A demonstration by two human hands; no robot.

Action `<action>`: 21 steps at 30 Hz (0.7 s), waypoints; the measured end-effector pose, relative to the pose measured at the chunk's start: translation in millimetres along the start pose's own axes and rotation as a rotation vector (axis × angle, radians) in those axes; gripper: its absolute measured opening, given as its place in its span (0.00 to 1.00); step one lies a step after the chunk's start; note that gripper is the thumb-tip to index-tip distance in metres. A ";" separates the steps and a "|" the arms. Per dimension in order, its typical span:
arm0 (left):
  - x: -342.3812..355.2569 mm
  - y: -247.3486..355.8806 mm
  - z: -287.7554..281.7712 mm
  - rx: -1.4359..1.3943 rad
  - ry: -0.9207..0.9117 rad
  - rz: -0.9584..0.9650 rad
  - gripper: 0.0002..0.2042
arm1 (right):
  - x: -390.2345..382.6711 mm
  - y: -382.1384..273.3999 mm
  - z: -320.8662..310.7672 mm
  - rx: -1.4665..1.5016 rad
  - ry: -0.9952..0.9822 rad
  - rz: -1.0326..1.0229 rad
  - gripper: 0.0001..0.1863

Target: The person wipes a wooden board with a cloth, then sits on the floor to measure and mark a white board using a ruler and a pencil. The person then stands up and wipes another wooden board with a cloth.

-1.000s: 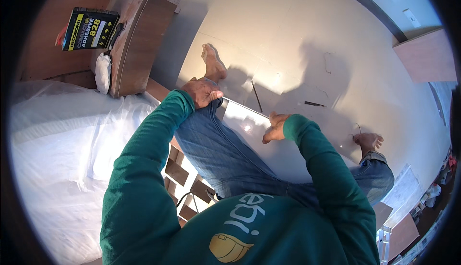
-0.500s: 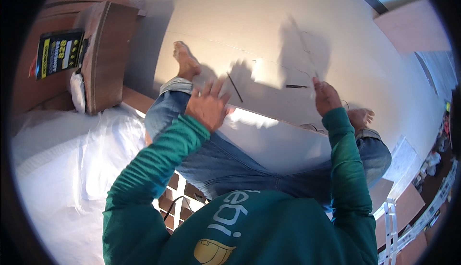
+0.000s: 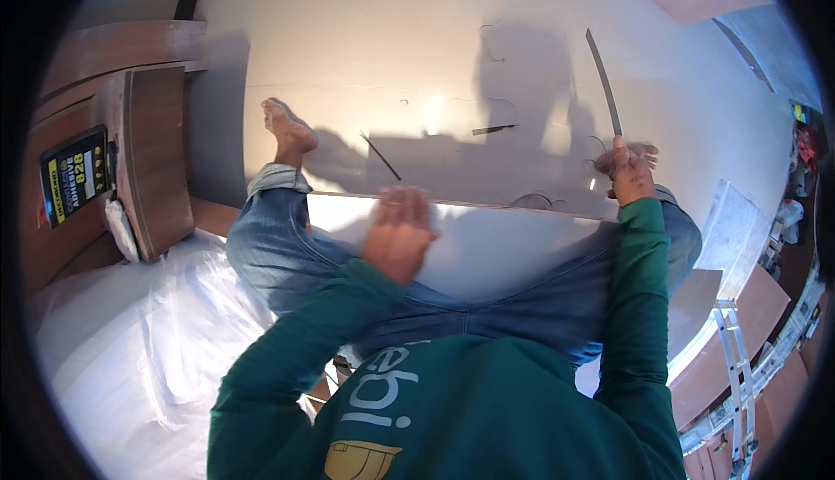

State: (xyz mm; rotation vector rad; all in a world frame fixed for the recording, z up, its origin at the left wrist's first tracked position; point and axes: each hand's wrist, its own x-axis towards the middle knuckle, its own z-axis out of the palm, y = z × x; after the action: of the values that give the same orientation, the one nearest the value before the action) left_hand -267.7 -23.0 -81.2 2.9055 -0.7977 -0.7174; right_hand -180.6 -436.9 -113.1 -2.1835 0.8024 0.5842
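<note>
A white panel (image 3: pixel 496 258) lies across my lap between the knees, its long brown edge facing away from me. My left hand (image 3: pixel 402 235) rests at that edge near the left end, fingers stretched out and side by side, with nothing in it. Away to the right, my right hand (image 3: pixel 632 177) is closed around the lower end of a long, thin, dark grey strip (image 3: pixel 604 77). The strip points up and slightly left, apart from the panel; its exact kind is unclear. Thin curled shavings (image 3: pixel 537 201) lie just beyond the panel's edge.
On the pale floor lie a slim dark stick (image 3: pixel 380 156) and a short dark strip (image 3: pixel 494 130). Left stands a brown wooden box (image 3: pixel 156 158) beside a black-and-yellow can (image 3: pixel 76 176). Clear plastic sheeting (image 3: pixel 156 332) covers the lower left; a ladder (image 3: pixel 735 367) lies lower right.
My left hand has come off the left knee area onto the panel's edge. The strip in my right hand, blurred before, now shows sharply. The whole view has shifted.
</note>
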 end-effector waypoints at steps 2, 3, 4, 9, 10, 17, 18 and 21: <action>13.4 30.0 -0.8 -0.133 0.063 0.024 0.35 | 8.2 1.0 6.2 -0.049 -0.013 -0.020 0.37; 18.8 44.0 -2.6 -0.145 0.084 0.028 0.35 | 11.0 0.8 9.1 -0.061 -0.018 -0.050 0.36; 23.5 55.8 -5.0 -0.149 0.109 0.023 0.34 | 12.5 0.1 13.3 -0.075 -0.024 -0.081 0.34; 31.6 40.4 -32.0 -0.478 0.195 0.342 0.31 | 1.7 -12.5 45.7 0.244 -0.253 -0.136 0.17; 30.0 24.4 -40.3 -0.353 0.355 0.258 0.33 | -5.9 -15.4 49.9 0.580 -0.341 0.082 0.14; 9.6 -99.7 -90.8 0.063 0.083 -0.064 0.37 | -68.7 -41.8 86.4 -0.409 -0.245 -0.913 0.17; 9.5 -101.8 -90.5 -0.042 -0.024 -0.095 0.33 | -75.7 -44.8 87.4 -0.400 -0.239 -0.941 0.18; 5.2 -95.7 -84.6 -0.156 -0.288 -0.169 0.23 | -90.8 -53.8 88.6 -0.418 -0.340 -0.850 0.17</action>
State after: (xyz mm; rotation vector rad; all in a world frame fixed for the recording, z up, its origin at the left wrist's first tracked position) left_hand -180.8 50.7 -23.3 2.7874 -0.4887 -1.1767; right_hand -221.1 -307.7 -88.2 -2.4147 -0.4717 0.6712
